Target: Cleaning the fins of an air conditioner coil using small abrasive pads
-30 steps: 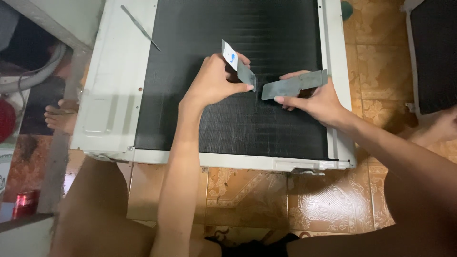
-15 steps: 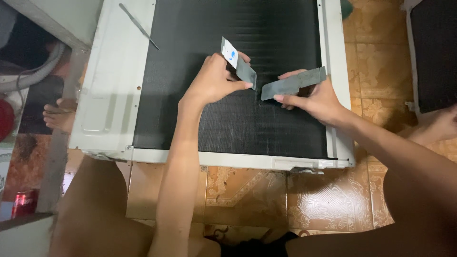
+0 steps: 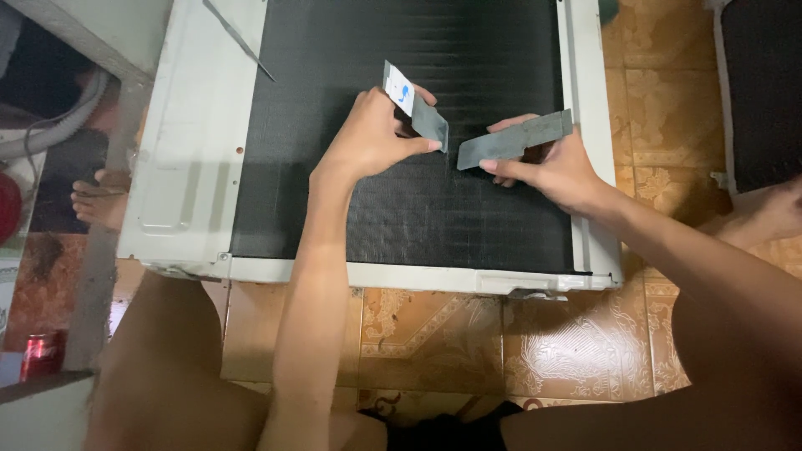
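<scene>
A white air-conditioner unit [image 3: 192,167] lies flat on the floor, its black finned coil [image 3: 418,209] facing up. My left hand [image 3: 372,134] grips a small grey card-like comb [image 3: 415,111] with a white and blue end, its lower edge on the fins. My right hand [image 3: 547,163] holds a second grey flat strip [image 3: 514,140] tilted over the coil's right part. The two pieces sit a short gap apart.
Patterned orange floor tiles [image 3: 434,334] lie below the unit. A thin metal rod [image 3: 238,38] rests on the white casing at top left. Another person's bare foot [image 3: 100,200] shows at left, a red can [image 3: 38,355] at bottom left, another dark panel [image 3: 764,92] at far right.
Both hands stay nearly in place on the coil; the view has shifted only slightly.
</scene>
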